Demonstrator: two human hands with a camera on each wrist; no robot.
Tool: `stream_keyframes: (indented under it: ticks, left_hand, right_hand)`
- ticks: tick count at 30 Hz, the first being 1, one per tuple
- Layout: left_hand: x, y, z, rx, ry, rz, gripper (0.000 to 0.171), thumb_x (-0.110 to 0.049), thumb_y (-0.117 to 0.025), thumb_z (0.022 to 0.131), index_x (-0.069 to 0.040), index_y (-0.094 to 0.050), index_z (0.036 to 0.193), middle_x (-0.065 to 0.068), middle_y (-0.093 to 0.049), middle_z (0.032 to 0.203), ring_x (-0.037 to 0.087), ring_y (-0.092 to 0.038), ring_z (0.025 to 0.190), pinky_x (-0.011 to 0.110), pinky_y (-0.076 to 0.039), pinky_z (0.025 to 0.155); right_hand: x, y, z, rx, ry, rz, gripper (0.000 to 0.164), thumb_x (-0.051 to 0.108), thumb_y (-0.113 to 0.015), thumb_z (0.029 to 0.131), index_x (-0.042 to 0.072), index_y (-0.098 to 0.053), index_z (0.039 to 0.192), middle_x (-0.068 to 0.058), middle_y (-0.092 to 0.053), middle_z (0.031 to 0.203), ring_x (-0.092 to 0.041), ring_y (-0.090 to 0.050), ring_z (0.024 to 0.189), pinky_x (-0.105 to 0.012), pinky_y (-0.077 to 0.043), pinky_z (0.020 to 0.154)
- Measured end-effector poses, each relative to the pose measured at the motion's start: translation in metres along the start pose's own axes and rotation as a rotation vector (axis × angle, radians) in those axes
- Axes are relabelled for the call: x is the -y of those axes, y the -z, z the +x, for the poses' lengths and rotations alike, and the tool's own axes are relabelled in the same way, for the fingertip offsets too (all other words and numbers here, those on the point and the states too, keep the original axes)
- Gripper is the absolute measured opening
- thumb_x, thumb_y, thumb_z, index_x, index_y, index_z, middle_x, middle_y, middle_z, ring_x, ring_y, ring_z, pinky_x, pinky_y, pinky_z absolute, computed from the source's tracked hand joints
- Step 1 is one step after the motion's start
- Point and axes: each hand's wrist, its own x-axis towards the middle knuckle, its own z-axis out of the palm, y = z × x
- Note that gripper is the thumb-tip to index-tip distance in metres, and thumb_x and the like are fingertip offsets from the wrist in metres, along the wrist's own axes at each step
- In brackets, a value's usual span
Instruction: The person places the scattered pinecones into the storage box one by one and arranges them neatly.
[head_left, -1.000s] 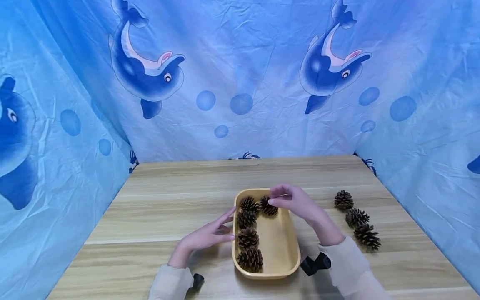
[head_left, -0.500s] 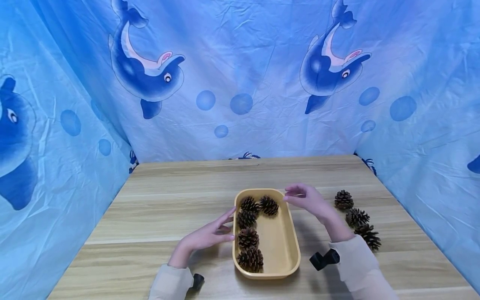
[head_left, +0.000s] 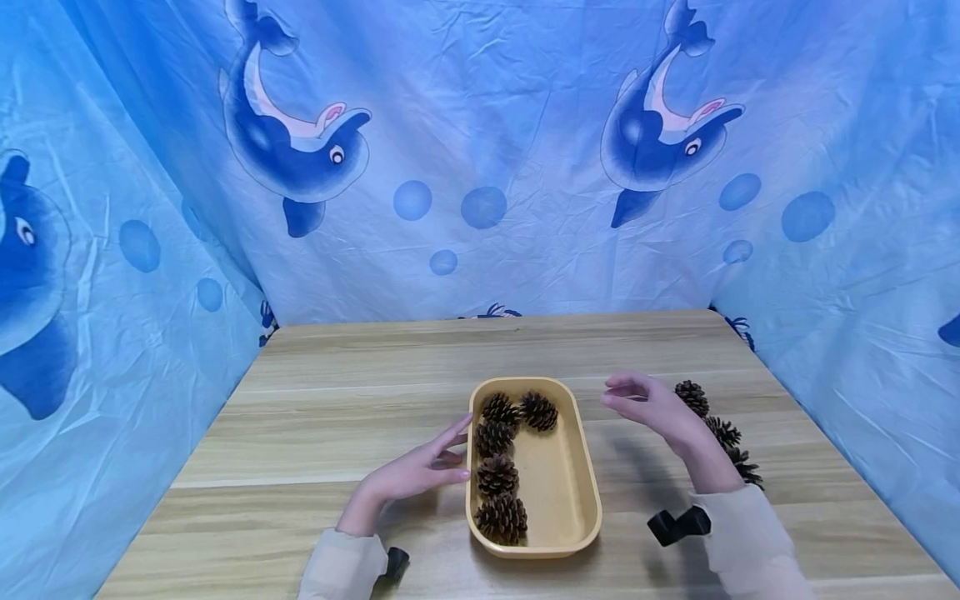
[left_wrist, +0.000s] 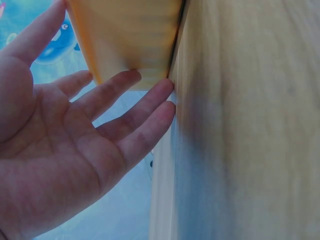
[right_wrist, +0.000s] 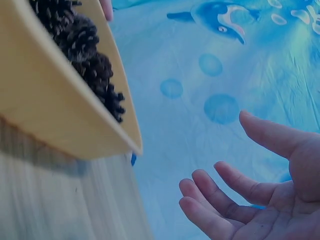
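Observation:
A yellow rectangular tray (head_left: 558, 500) stands on the table with several brown pine cones (head_left: 497, 477) lined up along its left side and one pine cone (head_left: 538, 411) by the far edge. My left hand (head_left: 416, 471) touches the tray's left wall with spread, straight fingers, as the left wrist view also shows. In the air between the tray and the pine cones at the right hangs my right hand (head_left: 652, 408). Its palm (right_wrist: 280, 215) holds nothing and the fingers are loosely bent. Three loose pine cones (head_left: 692, 397) lie on the table, partly hidden behind the right forearm.
The wood-grain table (head_left: 322, 417) reaches back to a blue curtain (head_left: 480, 108) printed with dolphins, which also hangs along both sides. Black wrist cameras (head_left: 678, 525) sit below each forearm, close to the tabletop.
My right hand has let go of the pine cone at the tray's far edge and moved right, out over the table towards the loose cones. The left hand has stayed at the tray.

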Motion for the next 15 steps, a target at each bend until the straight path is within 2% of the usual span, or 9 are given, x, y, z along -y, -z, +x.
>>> stream_keyframes:
  ticks: [5,11,15]
  left_hand:
    - [-0.001,0.0,0.0,0.001,-0.001,0.0,0.086,-0.026,-0.061,0.095,-0.016,-0.003,0.157,0.028,-0.018,0.158,0.045,-0.046,0.13,0.059,-0.037,0.112]
    - [-0.002,0.0,0.0,-0.003,-0.001,0.001,0.086,-0.026,-0.061,0.095,-0.016,-0.003,0.157,0.028,-0.019,0.157,0.046,-0.046,0.13,0.059,-0.037,0.111]
    - [-0.002,0.0,0.0,-0.002,0.002,-0.006,0.086,-0.025,-0.061,0.095,-0.016,-0.003,0.157,0.028,-0.019,0.157,0.045,-0.047,0.13,0.059,-0.037,0.112]
  right_hand:
    - [-0.013,0.009,-0.008,-0.023,-0.027,-0.027,0.053,0.025,-0.062,0.095,-0.01,-0.047,0.132,-0.026,-0.056,0.127,-0.023,-0.059,0.109,-0.03,-0.056,0.093]
    - [-0.026,0.016,-0.017,-0.037,-0.05,-0.016,0.053,0.024,-0.062,0.095,-0.01,-0.047,0.132,-0.026,-0.056,0.126,-0.018,-0.06,0.107,-0.027,-0.056,0.093]
    - [-0.03,0.019,-0.022,-0.047,-0.074,-0.032,0.055,0.027,-0.062,0.095,-0.009,-0.046,0.133,-0.026,-0.056,0.127,-0.021,-0.059,0.108,-0.025,-0.056,0.092]
